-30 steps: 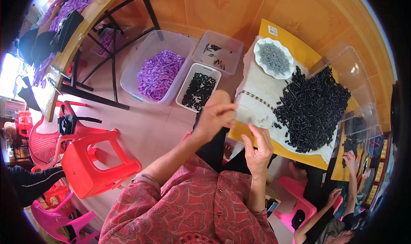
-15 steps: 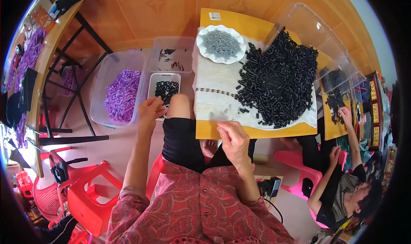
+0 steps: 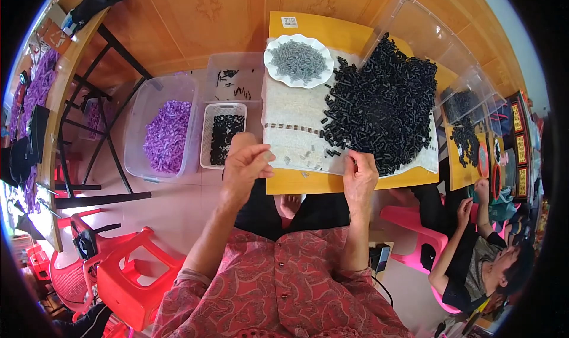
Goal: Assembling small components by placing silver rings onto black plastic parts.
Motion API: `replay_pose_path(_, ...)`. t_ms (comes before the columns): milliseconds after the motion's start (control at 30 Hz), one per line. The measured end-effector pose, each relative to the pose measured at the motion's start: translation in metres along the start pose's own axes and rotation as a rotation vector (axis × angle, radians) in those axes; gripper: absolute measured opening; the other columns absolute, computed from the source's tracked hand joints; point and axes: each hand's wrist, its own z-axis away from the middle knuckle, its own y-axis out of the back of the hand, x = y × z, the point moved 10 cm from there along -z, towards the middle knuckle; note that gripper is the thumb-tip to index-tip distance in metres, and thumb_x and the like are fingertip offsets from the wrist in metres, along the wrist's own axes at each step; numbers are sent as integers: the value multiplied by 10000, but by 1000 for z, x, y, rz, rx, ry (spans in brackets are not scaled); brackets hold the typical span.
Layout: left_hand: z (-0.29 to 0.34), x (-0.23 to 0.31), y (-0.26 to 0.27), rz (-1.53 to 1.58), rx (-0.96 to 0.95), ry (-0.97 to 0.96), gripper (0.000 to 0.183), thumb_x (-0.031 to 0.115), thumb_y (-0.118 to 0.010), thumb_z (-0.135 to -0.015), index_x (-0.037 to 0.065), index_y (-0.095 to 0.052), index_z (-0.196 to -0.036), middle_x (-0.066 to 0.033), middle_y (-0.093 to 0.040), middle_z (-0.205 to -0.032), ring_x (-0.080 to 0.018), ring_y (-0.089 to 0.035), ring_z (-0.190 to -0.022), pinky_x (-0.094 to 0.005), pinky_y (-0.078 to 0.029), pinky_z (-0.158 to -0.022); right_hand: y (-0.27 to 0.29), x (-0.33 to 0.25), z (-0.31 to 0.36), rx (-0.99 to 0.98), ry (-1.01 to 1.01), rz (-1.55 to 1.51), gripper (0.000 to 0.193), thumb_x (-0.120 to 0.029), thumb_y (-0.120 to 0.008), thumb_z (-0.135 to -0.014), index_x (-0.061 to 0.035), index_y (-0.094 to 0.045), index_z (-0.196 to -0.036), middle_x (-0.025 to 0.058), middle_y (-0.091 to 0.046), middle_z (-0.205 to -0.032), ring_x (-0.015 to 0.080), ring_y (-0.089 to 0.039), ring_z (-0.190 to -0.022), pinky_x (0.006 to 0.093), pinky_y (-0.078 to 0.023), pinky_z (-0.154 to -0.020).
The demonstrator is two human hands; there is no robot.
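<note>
My left hand point(image 3: 246, 167) is over the near left corner of the yellow board, thumb and fingers pinched; a small greyish bit seems to show at the fingertips, too small to name. Beside the near edge of the heap of short black tubes point(image 3: 379, 107), my right hand point(image 3: 360, 177) has its fingers closed; what they hold, if anything, is hidden. The heap lies on a white cloth point(image 3: 293, 109) over the board point(image 3: 302, 182). A scalloped white plate point(image 3: 274, 72) of small grey pieces point(image 3: 299, 60) stands at the cloth's far left. A few grey bits lie near my left hand.
Left of the board are a white basket point(image 3: 205, 137) of black pieces, a clear tray point(image 3: 252, 65) and a clear bin point(image 3: 135, 124) of purple pieces point(image 3: 170, 136). A clear box point(image 3: 441, 35) leans behind the heap. Another person point(image 3: 486, 267) sits at right; red stools point(image 3: 127, 290) stand at left.
My left hand has moved from beside the basket rightward to the board's edge. My right hand has shifted right to the heap's near edge. The other person's raised hand has come down.
</note>
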Motion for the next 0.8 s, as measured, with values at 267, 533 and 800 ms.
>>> replay_pose_path(267, 12, -22, -29, -39, -88, 66, 293, 128, -629, -915, -49, -588, -1145, -103, -668, -935, -115, -627, -746, -251, -561, -673, -18, 3, -10, -108, -13, 223, 201, -84, -660, -820, -110, -660, -1019, 105, -560, -855, 310, -611, -681, 413, -498, -584)
replay_pose_path(533, 16, -34, -47, -58, -133, 112, 255, 128, -615, -928, -17, -605, -1137, -84, -671, -933, -95, -617, -732, -261, -566, -681, -18, 8, -15, -131, -65, 179, 234, -123, -670, -822, -131, -659, -1055, 106, -561, -865, 319, -613, -678, 437, -489, -588)
replay_pose_path(800, 18, -38, -55, -91, -166, 114, 246, 129, -617, -927, -4, -612, -1135, -66, -670, -924, -73, -607, -720, -244, -559, -679, -22, 11, -18, -200, -72, 202, 248, -88, -704, -786, -118, -675, -1030, 105, -577, -819, 297, -608, -684, 400, -481, -610)
